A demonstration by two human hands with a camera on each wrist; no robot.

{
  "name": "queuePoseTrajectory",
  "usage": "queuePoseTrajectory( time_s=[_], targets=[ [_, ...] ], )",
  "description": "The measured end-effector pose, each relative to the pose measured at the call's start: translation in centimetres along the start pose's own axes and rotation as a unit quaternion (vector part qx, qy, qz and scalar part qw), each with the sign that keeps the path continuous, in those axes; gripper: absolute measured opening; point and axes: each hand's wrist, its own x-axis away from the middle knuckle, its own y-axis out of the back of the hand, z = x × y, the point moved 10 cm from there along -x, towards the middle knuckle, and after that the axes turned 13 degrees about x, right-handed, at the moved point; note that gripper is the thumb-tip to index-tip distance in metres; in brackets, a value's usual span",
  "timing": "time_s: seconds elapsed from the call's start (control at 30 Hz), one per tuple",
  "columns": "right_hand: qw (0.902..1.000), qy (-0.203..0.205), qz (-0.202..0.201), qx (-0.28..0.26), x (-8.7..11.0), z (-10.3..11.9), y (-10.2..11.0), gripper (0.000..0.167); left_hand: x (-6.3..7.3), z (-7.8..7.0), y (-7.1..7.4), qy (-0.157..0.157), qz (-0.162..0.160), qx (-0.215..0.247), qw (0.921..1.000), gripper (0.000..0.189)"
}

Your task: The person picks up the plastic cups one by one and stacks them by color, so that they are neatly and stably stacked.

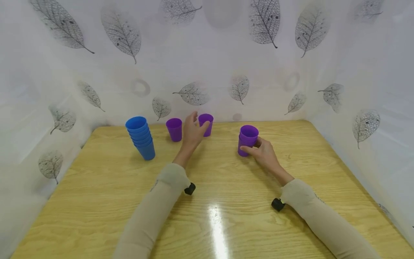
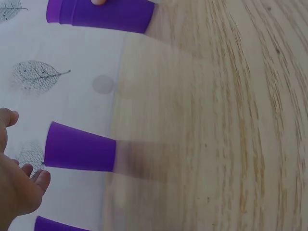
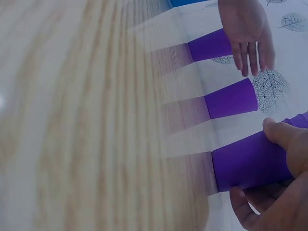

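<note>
On the right, a short stack of nested purple cups (image 1: 244,143) stands upright. My right hand (image 1: 266,154) grips it low from the right side, thumb in front; the right wrist view shows thumb and fingers around the purple wall (image 3: 250,161). Farther left, my left hand (image 1: 192,133) reaches between two single purple cups with its fingers extended and holds nothing. One cup (image 1: 208,130) is just right of that hand, partly behind its thumb in the head view. The other cup (image 1: 175,130) stands to its left. The left wrist view shows a gap between the fingers and the nearer cup (image 2: 79,148).
A taller stack of several blue cups (image 1: 141,138) stands at the left, leaning slightly in view. The wooden table (image 1: 226,187) ends at the back against a leaf-patterned curtain (image 1: 213,61), which also runs along both sides.
</note>
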Motion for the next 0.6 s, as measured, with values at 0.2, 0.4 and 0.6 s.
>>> queuePoseTrajectory(
  time_s=[0.2, 0.4, 0.6],
  targets=[
    [0.9999, -0.005, 0.007, -0.006, 0.0, -0.1, -0.1, 0.059, -0.8, 2.0, 0.1, 0.021, 0.006, -0.024, 0.9995, 0.078],
    [0.9997, -0.006, 0.016, -0.016, 0.0, 0.0, -0.2, 0.061, -1.5, 3.6, 0.0, 0.044, 0.018, -0.05, 0.9976, 0.083],
    [0.9988, 0.001, 0.027, -0.042, 0.1, 0.2, -0.2, 0.062, -2.4, 5.0, -1.3, 0.063, 0.037, -0.06, 0.9955, 0.083]
  ],
)
